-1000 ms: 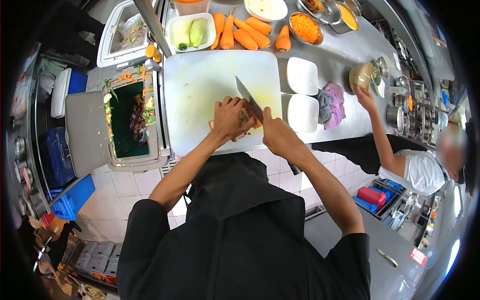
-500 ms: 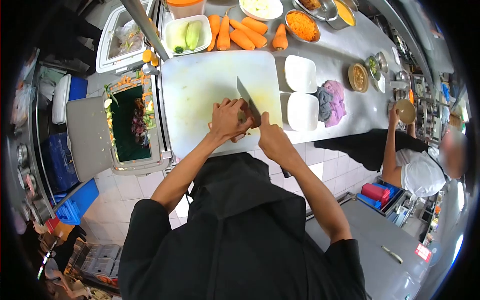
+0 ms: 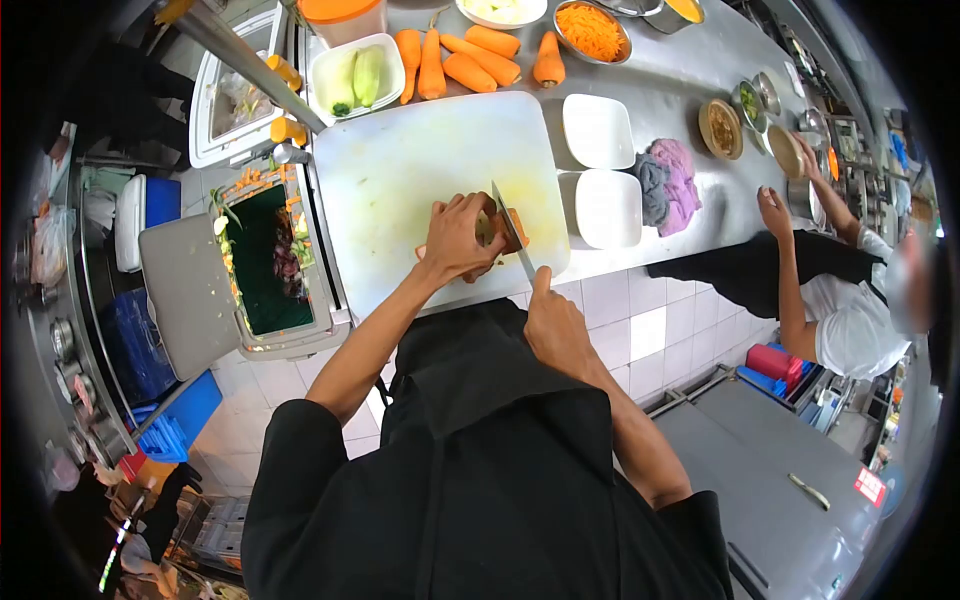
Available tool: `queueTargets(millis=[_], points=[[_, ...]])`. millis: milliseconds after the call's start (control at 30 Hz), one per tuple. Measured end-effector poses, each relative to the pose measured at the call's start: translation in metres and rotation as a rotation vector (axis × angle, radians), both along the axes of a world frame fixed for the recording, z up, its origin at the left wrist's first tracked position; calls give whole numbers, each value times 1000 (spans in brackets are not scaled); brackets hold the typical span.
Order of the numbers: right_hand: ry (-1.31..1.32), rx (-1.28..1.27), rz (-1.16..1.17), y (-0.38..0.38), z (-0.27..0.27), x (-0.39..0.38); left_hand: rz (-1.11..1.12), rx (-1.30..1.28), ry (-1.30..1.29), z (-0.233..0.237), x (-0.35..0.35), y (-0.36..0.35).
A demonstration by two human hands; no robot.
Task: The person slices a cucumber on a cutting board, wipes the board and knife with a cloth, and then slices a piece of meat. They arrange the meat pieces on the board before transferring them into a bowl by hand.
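Observation:
My right hand (image 3: 560, 325) is wrapped round the handle of a kitchen knife (image 3: 508, 213), its blade slanting up and to the left. The blade cuts down at an orange piece of food (image 3: 515, 230), part of which shows to its right. My left hand (image 3: 460, 237) grips this piece left of the blade, with fingers bent and mostly covering it. Both the food and the knife are over the lower right of a white cutting board (image 3: 400, 170), which bears faint yellow-green stains.
Behind the board lie several carrots (image 3: 467, 72) and a white dish (image 3: 314, 75) with pale green vegetables. Two white square containers (image 3: 608, 208) and cloths (image 3: 670, 185) sit to the right. A scrap bin (image 3: 335, 315) stands left. A co-worker (image 3: 845, 330) holds a bowl at the counter's far right.
My right hand has moved down and a little right, drawing the knife back. More orange food shows right of the blade. The co-worker's hands have shifted along the counter.

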State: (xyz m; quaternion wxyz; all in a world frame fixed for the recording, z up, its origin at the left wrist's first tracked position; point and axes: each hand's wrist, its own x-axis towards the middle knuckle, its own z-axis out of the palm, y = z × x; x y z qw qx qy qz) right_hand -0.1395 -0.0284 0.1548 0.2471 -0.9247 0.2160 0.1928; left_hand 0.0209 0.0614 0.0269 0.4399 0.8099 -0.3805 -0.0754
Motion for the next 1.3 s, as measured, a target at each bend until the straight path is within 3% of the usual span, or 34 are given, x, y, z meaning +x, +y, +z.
queueTargets(millis=[367,533,733,833,933,1300], points=[[-161,2,-68,-4,-30,18,-30,96,-11,7,1,-1],[9,53,-73,-2,9,-12,-11,135,19,9,-1,-2],[73,95,-85,-7,9,-5,-17,132,36,11,0,-4],[21,122,-78,-13,-2,-4,-15,148,46,12,0,-3],[-188,123,-150,-18,-82,18,-6,120,54,12,-7,0],[-237,178,-165,-25,-88,13,63,235,-51,14,-3,31]])
